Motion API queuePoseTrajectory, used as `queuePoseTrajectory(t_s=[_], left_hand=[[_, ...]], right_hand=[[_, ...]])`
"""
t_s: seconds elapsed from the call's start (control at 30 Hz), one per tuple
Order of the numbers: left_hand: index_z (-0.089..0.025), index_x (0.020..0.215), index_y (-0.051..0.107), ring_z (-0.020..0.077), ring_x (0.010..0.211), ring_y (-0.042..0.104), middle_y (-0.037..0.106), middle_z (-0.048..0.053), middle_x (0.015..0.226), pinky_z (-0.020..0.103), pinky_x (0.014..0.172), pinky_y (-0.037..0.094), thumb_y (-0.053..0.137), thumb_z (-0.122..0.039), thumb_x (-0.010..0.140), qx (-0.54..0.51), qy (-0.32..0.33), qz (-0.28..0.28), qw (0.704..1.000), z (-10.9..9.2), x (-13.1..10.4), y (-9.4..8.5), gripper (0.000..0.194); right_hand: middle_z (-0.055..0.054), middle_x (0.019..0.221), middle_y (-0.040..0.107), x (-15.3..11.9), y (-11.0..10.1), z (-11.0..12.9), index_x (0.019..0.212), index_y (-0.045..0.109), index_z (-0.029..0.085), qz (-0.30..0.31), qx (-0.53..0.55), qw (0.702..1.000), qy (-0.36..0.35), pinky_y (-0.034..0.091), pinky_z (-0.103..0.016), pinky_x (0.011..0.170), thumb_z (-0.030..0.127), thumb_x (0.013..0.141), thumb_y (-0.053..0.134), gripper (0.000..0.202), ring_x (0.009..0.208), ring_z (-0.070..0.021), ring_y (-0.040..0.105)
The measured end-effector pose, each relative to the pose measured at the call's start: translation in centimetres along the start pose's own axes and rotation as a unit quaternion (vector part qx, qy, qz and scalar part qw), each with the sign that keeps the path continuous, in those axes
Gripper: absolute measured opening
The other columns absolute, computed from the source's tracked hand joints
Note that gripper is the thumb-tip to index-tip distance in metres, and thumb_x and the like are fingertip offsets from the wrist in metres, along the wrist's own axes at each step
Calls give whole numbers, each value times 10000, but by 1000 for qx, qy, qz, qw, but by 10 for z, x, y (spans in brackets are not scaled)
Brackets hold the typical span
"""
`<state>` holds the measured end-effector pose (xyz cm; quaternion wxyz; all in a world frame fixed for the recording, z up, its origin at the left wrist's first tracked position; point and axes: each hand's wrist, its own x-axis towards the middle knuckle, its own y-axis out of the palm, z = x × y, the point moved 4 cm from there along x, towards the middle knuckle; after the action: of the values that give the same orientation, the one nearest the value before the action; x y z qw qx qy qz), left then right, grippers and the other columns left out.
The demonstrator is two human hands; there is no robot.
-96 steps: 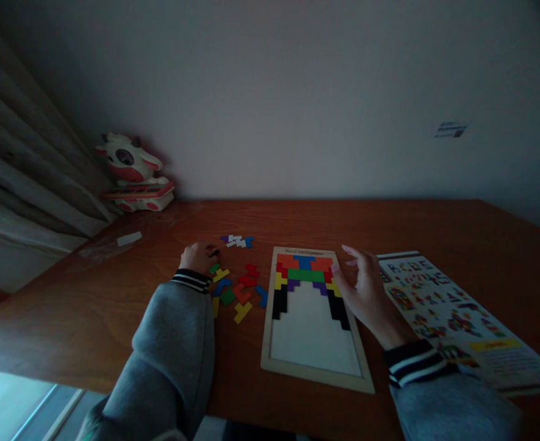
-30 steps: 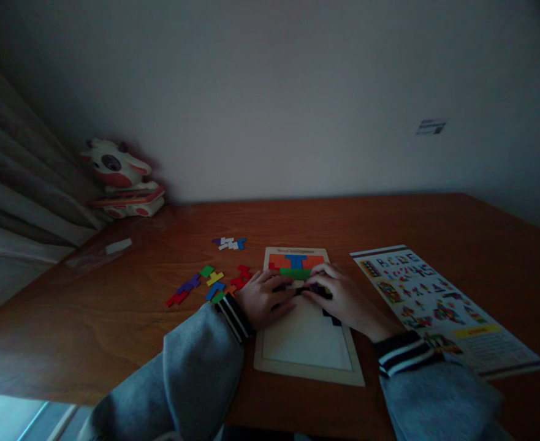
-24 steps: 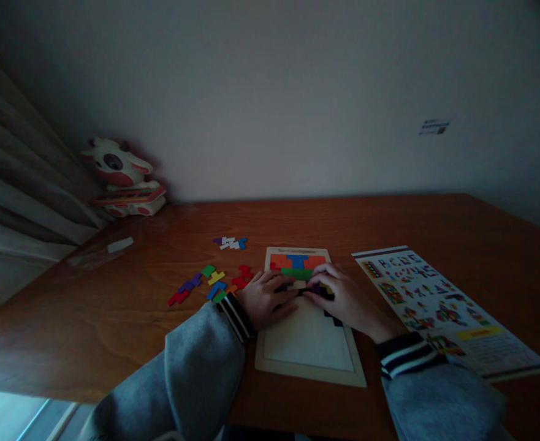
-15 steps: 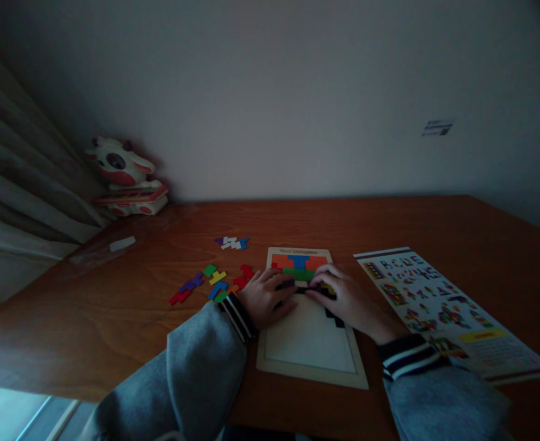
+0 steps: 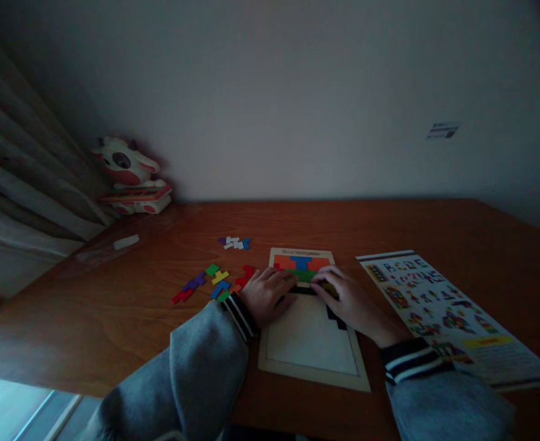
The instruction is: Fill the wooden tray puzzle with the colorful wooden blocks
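A framed puzzle board [image 5: 313, 378] lies on the table, its far part filled with orange, blue, red and green pieces. The green piece [image 5: 304, 275] spans the middle of that part, with a black bar [image 5: 304, 290] just nearer. My left hand [image 5: 270, 297] rests over the board's left edge, fingers spread on the pieces. From the right, my right hand [image 5: 346, 300] has its thumb and fingertips pinched at the black bar's right end; what they hold is too small to name. Black pieces [image 5: 336, 318] lie below my right palm.
Loose coloured pieces [image 5: 220, 277] lie left of the board, with white, blue and purple ones [image 5: 235, 243] farther back. A printed pattern sheet [image 5: 453, 312] is on the right. A cow toy [image 5: 129, 174] stands at the back left near a curtain [image 5: 26, 165].
My left fingers have shifted slightly over the pieces, and the black bar now shows more between my hands. The whole view has moved a little.
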<state>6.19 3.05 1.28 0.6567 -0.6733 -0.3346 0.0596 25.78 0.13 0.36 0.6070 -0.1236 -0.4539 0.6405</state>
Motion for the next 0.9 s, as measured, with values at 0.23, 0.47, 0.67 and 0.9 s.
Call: queuePoseTrajectory(t_s=[0.23,0.47,0.67,0.9], left_hand=[[-168,1186,628,245,1034,593,660,96,1194,425,926,499,405,-193,970,68,-120,-98,986,48,-6,-29,312],[-196,1120,671,240,1008,642,701,92,1091,394,922,520,463,-247,944,135,-140,-54,979,105,-31,-47,277],[-248,985,719,191,897,684,731,44,973,296,819,548,516,-404,930,75,-84,46,993,113,-42,-43,262],[-209,1178,654,243,1145,599,662,84,1245,427,1005,476,442,-258,971,128,-157,-25,979,127,-43,-34,300]], right_hand=[[-83,1042,650,0,-10,-2,1059,616,234,-66,-27,997,15,511,-404,887,283,961,453,196,1000,-236,633],[-91,1019,645,1,-13,-6,1025,618,228,-97,-59,993,32,512,-427,865,336,956,458,205,973,-253,633],[-91,998,654,1,-13,-8,994,619,237,-115,-41,992,37,516,-431,850,383,946,472,212,954,-258,641],[-93,989,657,2,-13,-4,1002,622,233,-114,-54,992,24,519,-430,843,381,935,494,207,949,-260,647]])
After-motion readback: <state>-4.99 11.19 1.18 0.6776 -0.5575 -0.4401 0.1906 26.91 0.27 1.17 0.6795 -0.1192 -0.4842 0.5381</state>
